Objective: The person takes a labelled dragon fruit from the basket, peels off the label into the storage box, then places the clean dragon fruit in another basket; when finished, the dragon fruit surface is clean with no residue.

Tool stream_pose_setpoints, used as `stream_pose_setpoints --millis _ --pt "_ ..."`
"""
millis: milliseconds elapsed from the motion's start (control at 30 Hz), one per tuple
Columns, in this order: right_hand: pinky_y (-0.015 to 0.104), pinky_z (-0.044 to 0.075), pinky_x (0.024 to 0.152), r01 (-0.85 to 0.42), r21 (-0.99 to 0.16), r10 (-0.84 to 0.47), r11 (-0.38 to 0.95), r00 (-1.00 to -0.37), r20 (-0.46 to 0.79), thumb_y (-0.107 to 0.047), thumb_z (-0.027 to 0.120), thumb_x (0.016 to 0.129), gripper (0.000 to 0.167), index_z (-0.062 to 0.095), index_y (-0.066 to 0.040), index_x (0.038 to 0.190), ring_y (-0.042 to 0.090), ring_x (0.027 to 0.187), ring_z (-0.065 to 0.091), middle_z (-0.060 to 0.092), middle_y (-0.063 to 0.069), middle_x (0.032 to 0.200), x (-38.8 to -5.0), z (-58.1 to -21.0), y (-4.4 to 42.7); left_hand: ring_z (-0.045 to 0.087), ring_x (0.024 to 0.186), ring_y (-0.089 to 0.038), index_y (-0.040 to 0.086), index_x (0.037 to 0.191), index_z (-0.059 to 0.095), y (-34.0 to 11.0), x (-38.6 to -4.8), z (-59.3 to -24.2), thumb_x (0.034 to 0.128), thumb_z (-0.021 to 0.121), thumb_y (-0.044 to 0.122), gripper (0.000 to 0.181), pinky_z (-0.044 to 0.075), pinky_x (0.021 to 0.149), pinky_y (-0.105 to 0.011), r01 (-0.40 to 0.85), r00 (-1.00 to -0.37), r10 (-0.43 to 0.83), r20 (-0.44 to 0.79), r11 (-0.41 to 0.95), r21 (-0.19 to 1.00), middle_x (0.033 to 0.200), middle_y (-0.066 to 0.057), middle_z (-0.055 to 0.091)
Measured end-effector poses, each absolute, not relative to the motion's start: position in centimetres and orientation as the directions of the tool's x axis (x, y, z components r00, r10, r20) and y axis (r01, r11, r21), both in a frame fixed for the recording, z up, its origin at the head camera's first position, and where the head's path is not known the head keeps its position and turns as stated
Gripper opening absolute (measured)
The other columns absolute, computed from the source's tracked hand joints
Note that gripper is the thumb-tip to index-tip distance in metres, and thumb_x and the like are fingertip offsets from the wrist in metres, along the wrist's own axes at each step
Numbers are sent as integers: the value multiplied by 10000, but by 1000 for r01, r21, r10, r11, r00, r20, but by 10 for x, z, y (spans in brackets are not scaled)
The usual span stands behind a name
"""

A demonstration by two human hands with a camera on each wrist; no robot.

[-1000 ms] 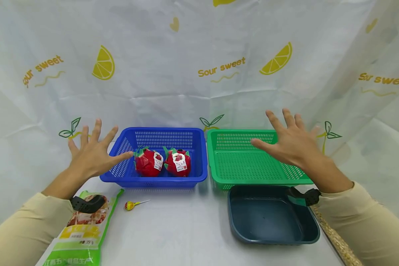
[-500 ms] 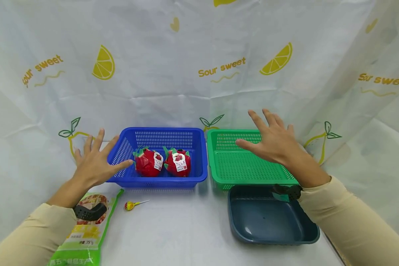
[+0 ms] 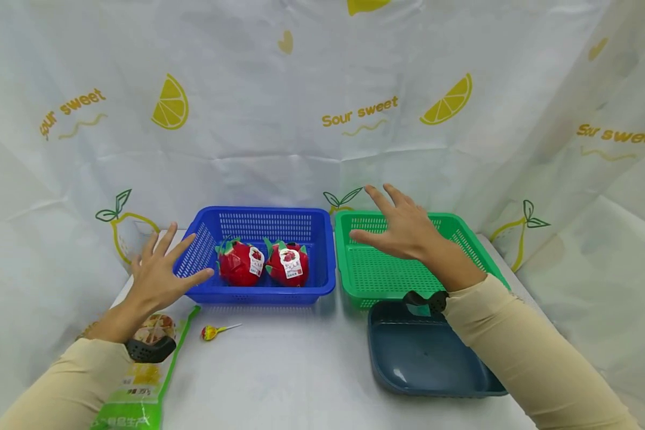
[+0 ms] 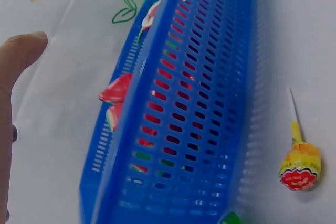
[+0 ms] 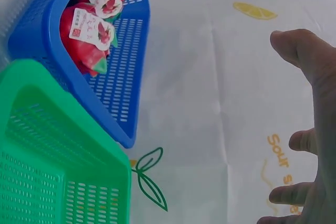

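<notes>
My left hand [image 3: 156,278], fingers spread and holding nothing, hovers by the left end of the blue basket [image 3: 258,294]. Two red dragon fruits with green tips and white labels lie in that basket, a left one [image 3: 237,266] and a right one [image 3: 285,272]. Above the green basket [image 3: 362,292] my right hand [image 3: 403,227] hangs in the air, its fingers apart and nothing in them. In the right wrist view its thumb [image 5: 299,45] stands well away from the other fingers. Both fruits also show there, while the left wrist view has them mostly behind the basket wall.
A lollipop [image 3: 209,332] in a yellow and red wrapper lies in front of the blue basket. Partly under my left forearm is a green food bag [image 3: 134,412]. A dark blue tub [image 3: 424,364] stands before the green basket, partly covered by my right sleeve.
My right hand has moved left over the green basket, towards the blue one. My left hand has sunk slightly and shifted a little to the right. The baskets and fruits stay put.
</notes>
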State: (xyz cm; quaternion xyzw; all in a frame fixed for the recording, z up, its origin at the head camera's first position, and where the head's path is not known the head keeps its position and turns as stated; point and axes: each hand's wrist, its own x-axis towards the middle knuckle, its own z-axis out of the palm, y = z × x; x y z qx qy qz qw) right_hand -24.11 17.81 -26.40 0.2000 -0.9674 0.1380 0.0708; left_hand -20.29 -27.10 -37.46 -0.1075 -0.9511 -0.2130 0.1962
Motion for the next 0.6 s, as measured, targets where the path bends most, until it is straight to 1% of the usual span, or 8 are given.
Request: stream_pose_setpoints --millis 167,333,600 --pt "735 191 987 -415 -273 -390 868 -909 145 -699 556 815 961 139 -263 1563 454 1392 162 111 177 1579 -250 -272 163 53 1402 -464 68 1423 465 -274 -204 -385 814 687 498 778 41 943 -796 318 -897 121 426 845 431 1567 -171 186" --pt "699 261 988 -415 -328 -399 848 -909 121 -699 582 798 976 145 -277 1562 433 1397 170 119 164 1579 -257 -280 149 109 1384 -485 46 1411 476 -278 -205 -393 827 689 463 749 74 927 -806 313 -907 111 407 823 474 1553 -175 230" --pt "662 279 1007 -450 -387 -448 805 -888 103 -680 592 802 974 143 -270 1562 412 1400 176 147 178 1567 -269 -291 125 111 1382 -487 34 1426 451 -285 -208 -406 839 684 471 768 94 941 -785 284 -927 95 363 812 510 1529 -205 266"
